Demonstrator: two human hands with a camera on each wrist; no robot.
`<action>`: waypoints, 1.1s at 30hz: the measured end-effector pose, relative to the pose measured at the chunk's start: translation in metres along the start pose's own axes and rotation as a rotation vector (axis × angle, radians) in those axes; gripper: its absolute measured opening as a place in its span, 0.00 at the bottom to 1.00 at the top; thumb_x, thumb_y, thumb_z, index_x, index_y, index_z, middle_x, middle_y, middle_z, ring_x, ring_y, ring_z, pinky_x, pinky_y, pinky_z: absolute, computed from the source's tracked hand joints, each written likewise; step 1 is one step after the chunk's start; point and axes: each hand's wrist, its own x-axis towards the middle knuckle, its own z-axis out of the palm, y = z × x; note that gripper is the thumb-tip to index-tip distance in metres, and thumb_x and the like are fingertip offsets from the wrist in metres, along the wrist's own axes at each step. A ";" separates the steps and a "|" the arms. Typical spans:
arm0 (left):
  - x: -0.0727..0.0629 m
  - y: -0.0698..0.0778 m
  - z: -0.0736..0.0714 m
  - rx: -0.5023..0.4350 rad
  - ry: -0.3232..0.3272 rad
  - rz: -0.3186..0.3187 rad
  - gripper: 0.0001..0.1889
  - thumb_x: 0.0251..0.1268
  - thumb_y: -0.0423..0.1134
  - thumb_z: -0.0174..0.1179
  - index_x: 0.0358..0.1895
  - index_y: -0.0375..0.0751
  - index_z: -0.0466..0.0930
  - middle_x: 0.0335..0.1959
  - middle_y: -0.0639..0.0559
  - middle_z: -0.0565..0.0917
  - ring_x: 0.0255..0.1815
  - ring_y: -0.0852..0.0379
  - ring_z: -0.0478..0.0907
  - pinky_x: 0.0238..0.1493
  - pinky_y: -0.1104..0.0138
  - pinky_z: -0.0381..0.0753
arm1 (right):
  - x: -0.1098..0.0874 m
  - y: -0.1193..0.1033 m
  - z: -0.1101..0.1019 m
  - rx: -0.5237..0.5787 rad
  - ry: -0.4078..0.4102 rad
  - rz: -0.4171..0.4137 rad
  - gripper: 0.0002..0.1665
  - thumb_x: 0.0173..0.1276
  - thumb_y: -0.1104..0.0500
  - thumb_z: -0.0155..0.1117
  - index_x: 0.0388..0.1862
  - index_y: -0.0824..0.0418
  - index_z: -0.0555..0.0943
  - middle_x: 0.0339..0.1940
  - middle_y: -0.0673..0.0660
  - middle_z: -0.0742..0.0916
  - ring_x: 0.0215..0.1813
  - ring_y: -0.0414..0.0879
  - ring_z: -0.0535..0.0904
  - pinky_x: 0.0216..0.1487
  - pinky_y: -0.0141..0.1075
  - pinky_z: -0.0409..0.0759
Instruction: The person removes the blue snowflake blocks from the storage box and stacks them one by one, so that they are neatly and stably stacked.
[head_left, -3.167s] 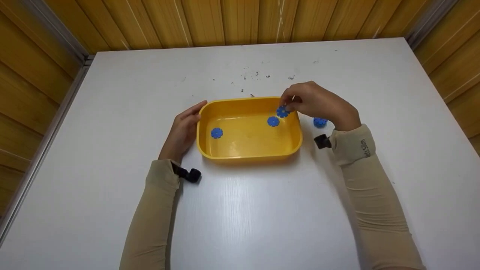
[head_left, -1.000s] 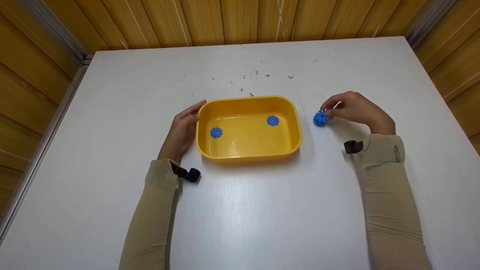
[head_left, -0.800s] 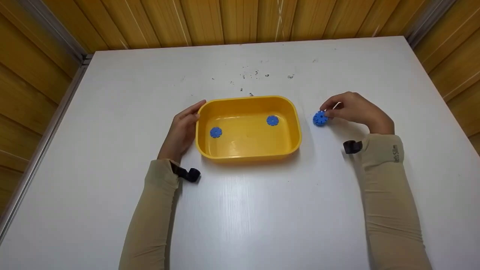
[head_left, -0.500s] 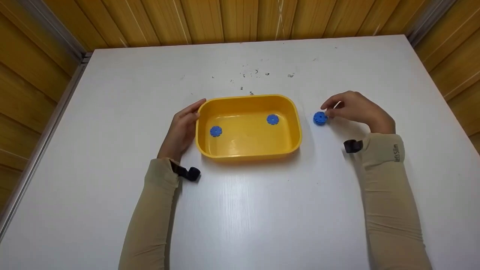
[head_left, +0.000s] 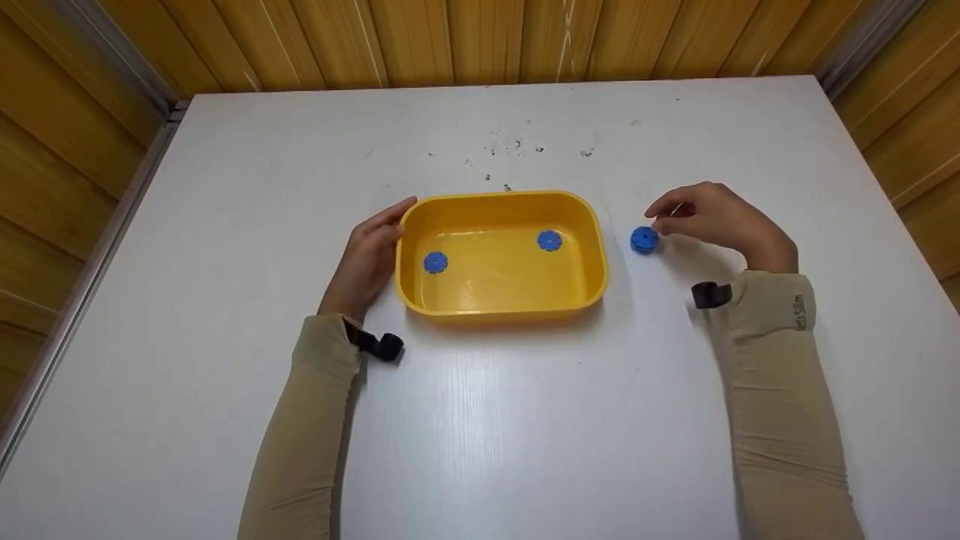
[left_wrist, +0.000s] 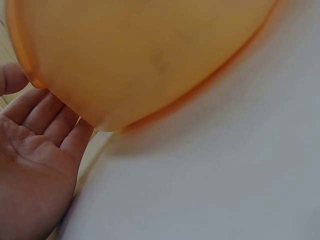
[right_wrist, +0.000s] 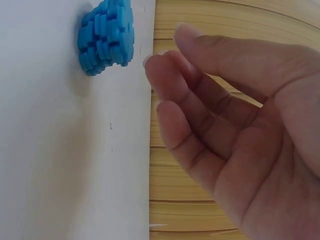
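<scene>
A yellow plastic basin [head_left: 502,312] stands on the white table with two blue flower-shaped discs lying inside, one disc [head_left: 436,262] toward the left and another disc [head_left: 550,240] toward the right. Against its left end rests my left hand [head_left: 367,259], fingers fairly straight along the outer wall and thumb near the rim; the fingertips are hidden behind the wall in the left wrist view. To the right of the basin sits a short stack of blue discs [head_left: 644,240]. My right hand [head_left: 724,221] hovers beside that stack; in the right wrist view its fingers [right_wrist: 172,127] are loosely bent and hold nothing.
The white table [head_left: 480,435] has small dark marks [head_left: 517,146] behind the basin. Yellow wood-grain panels [head_left: 487,45] close off the back and sides. A black wrist camera [head_left: 709,295] juts from the right cuff, and another [head_left: 386,346] from the left.
My right hand has carried a disc from over the basin to the stack on the right. The disc, tilted there earlier, now lies flat, and the fingers have let go. The left hand stays put.
</scene>
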 end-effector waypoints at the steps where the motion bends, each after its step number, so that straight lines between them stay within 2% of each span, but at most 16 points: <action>1: 0.000 0.000 0.000 -0.004 0.001 -0.001 0.26 0.68 0.30 0.46 0.70 0.37 0.65 0.72 0.49 0.66 0.72 0.57 0.64 0.73 0.63 0.63 | 0.000 -0.001 0.000 -0.001 0.008 -0.003 0.20 0.69 0.50 0.59 0.55 0.58 0.81 0.51 0.60 0.83 0.52 0.52 0.73 0.55 0.43 0.72; 7: -0.001 0.000 0.001 -0.018 0.007 -0.009 0.25 0.68 0.30 0.46 0.69 0.38 0.66 0.73 0.48 0.64 0.72 0.57 0.63 0.73 0.65 0.63 | 0.000 -0.010 -0.001 -0.005 0.023 -0.015 0.22 0.69 0.49 0.60 0.55 0.59 0.81 0.50 0.58 0.85 0.49 0.48 0.75 0.50 0.31 0.74; 14: 0.000 0.000 0.001 -0.012 0.023 -0.016 0.25 0.68 0.31 0.48 0.68 0.41 0.68 0.73 0.48 0.65 0.71 0.58 0.65 0.72 0.65 0.65 | 0.006 -0.029 -0.004 -0.012 0.004 -0.038 0.23 0.69 0.47 0.59 0.56 0.59 0.80 0.52 0.59 0.84 0.50 0.50 0.77 0.53 0.39 0.77; 23: 0.001 0.000 0.000 -0.021 0.023 -0.016 0.25 0.68 0.30 0.47 0.69 0.39 0.67 0.73 0.47 0.65 0.71 0.57 0.65 0.72 0.64 0.64 | 0.014 -0.062 -0.004 -0.021 -0.004 -0.089 0.21 0.68 0.49 0.61 0.55 0.59 0.81 0.51 0.59 0.85 0.49 0.51 0.79 0.49 0.31 0.79; 27: 0.001 -0.001 -0.001 -0.024 0.010 -0.009 0.25 0.68 0.30 0.46 0.69 0.38 0.67 0.73 0.46 0.64 0.72 0.57 0.64 0.73 0.64 0.63 | 0.018 -0.078 -0.001 -0.043 0.004 -0.147 0.18 0.68 0.52 0.61 0.53 0.58 0.82 0.48 0.57 0.86 0.46 0.49 0.80 0.45 0.25 0.79; 30: 0.000 0.000 -0.001 -0.034 0.002 -0.004 0.25 0.69 0.30 0.46 0.69 0.38 0.67 0.74 0.46 0.63 0.72 0.57 0.64 0.73 0.64 0.63 | 0.023 -0.090 0.002 -0.063 0.003 -0.199 0.16 0.69 0.54 0.61 0.52 0.59 0.82 0.48 0.56 0.86 0.45 0.48 0.80 0.46 0.29 0.81; 33: 0.000 0.001 -0.001 -0.043 -0.010 -0.003 0.24 0.70 0.29 0.45 0.69 0.38 0.66 0.74 0.46 0.62 0.73 0.56 0.62 0.73 0.64 0.62 | 0.029 -0.103 0.006 -0.084 -0.015 -0.252 0.17 0.69 0.54 0.61 0.52 0.60 0.82 0.48 0.57 0.86 0.45 0.47 0.81 0.49 0.38 0.83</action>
